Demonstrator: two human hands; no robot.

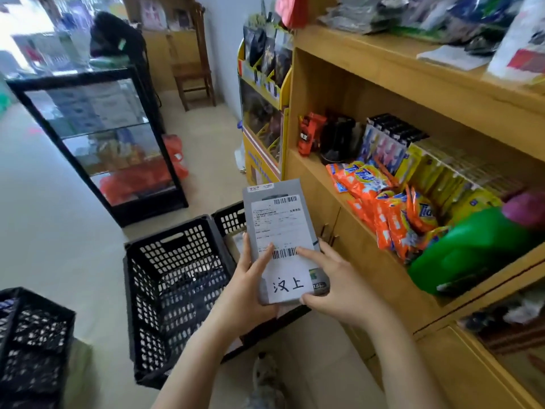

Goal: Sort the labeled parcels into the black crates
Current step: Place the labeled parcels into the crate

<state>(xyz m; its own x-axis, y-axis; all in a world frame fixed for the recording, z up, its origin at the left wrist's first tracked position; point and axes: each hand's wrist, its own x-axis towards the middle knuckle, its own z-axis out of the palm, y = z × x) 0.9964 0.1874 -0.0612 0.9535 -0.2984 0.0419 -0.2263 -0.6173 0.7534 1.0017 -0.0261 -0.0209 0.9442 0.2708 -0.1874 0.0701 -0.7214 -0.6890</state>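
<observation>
1. Surroundings: a wooden shelf runs along the right side, stocked with orange detergent packets and a green bottle lying on its side. A yellow display rack stands at the shelf's far end, a glass display case stands on the floor to the left, and a wooden chair sits against the back wall.
2. Crates: one black crate stands on the floor directly below the hands. A second crate stands just behind it, partly hidden by the parcel. A third crate stands well apart at the lower left.
3. Parcel: grey and flat, held in the air between the nearest crate and the shelf. Its long axis runs away from the person, far end up. The printed label faces the camera, and a handwritten slip lies at the near end.
4. Left hand: grips the parcel's lower left edge, thumb on the label, fingers behind.
5. Right hand: holds the lower right corner with its thumb, index finger laid straight on the lower barcode.
</observation>
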